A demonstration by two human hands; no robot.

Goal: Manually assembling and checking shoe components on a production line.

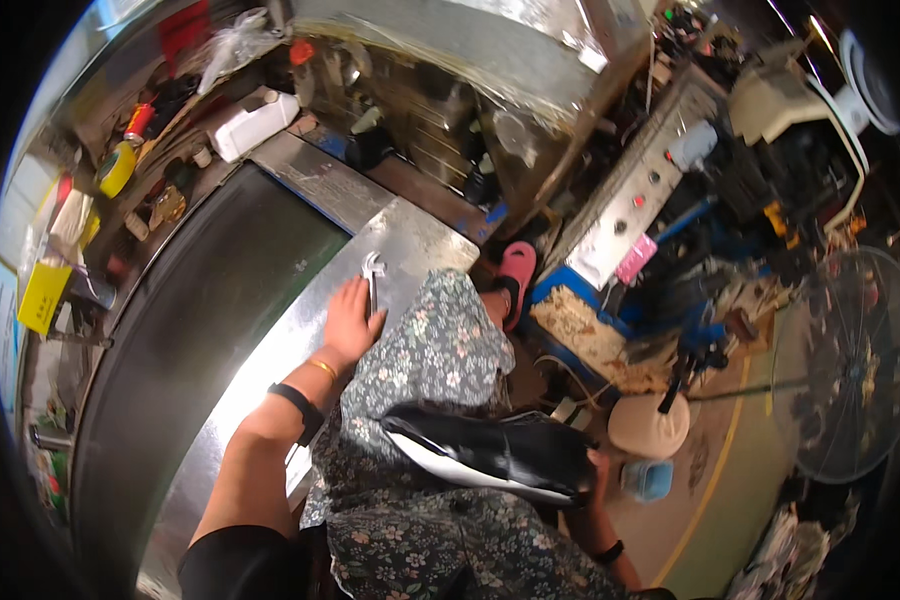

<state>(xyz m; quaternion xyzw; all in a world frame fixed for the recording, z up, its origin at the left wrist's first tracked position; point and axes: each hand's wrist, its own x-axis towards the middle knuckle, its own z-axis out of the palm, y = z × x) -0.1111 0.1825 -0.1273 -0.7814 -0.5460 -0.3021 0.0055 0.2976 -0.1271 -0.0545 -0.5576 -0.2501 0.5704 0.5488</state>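
Observation:
A black shoe (500,450) with a white sole lies across my lap, over the dark floral cloth (430,345). My right hand (598,475) grips its right end; most of those fingers are hidden behind the shoe. On the metal ledge, my left hand (350,325) is spread with its fingers stretched forward. A metal hammer (373,270) lies right beside these fingers, its handle running down between fingertips and thumb. Whether the hand touches the handle, I cannot tell.
A dark conveyor belt (200,320) runs along the left. Beyond it are a white plastic jug (255,127), a roll of yellow tape (117,168) and a yellow box (46,297). To the right stand a machine with a control panel (625,200), a blue container (647,480) and a fan (845,365).

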